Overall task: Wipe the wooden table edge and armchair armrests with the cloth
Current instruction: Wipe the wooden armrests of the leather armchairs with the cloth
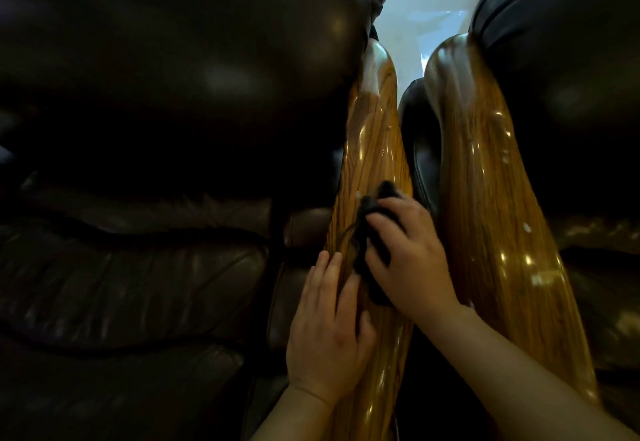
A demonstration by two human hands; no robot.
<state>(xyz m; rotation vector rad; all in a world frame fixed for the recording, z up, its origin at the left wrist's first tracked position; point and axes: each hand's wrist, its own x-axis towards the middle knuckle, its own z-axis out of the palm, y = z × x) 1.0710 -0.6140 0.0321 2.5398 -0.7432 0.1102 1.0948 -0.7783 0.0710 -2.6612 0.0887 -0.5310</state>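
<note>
The left half of the frame is filled by a dark leather armchair (145, 170), its rounded back bulging in the upper left and its creased seat cushions spreading across the lower left. Just right of it, running from the upper centre down to the bottom centre, lies a glossy wooden armrest (372, 135) with strong grain and bright glints of reflected light. The left hand (329, 329) rests low on this armrest, palm down, fingers loose and spread along the wood's left edge, grasping nothing. Immediately to its right and a little higher, the dark cloth (370, 239) is bunched on top of the same armrest, near the middle of the frame. The right hand (412, 253) lies over the cloth, fingers curled down onto it and pressing it to the wood, so the cloth shows mostly beyond the fingertips and under the palm's left side. The right forearm runs off toward the lower right corner. Farther right, a narrow dark gap separates this armrest from a second wooden armrest (485, 198), equally shiny, which belongs to another dark leather armchair (571, 77) filling the right edge. Between the two chair backs, at the top centre, a pale floor (422, 7) shows.
</note>
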